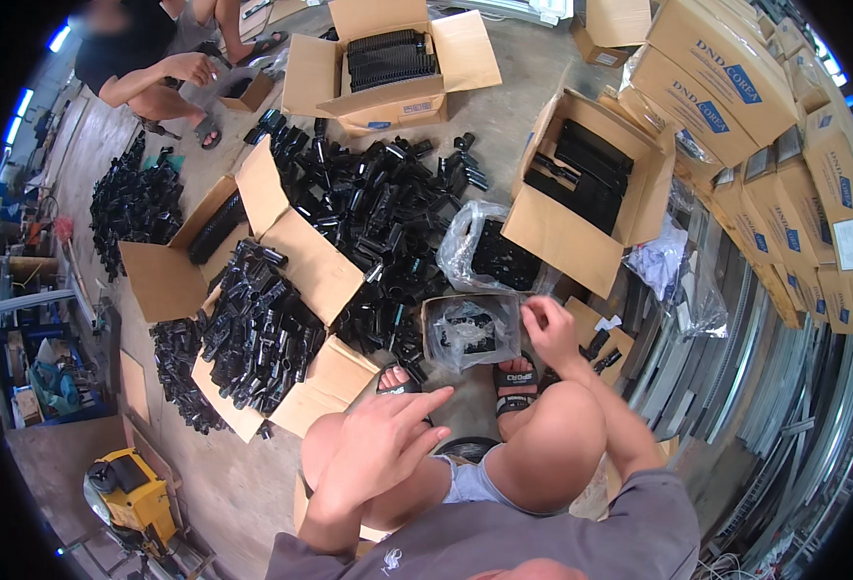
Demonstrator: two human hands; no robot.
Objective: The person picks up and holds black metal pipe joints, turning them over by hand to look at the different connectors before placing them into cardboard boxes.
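Observation:
My left hand is over my left knee, fingers stretched out and apart, with nothing in it. By the right side of a small cardboard box, my right hand has its fingers curled together. Whether they pinch anything, such as the bag's edge, I cannot make out. A clear plastic bag lines this box between my feet, with black parts inside. Just beyond it, another clear bag lies open around small black pieces.
Piles of black plastic parts cover the floor ahead; more spill from an open box at left. Open boxes hold stacked black parts. Stacked cartons and metal profiles line the right. Another person sits far left.

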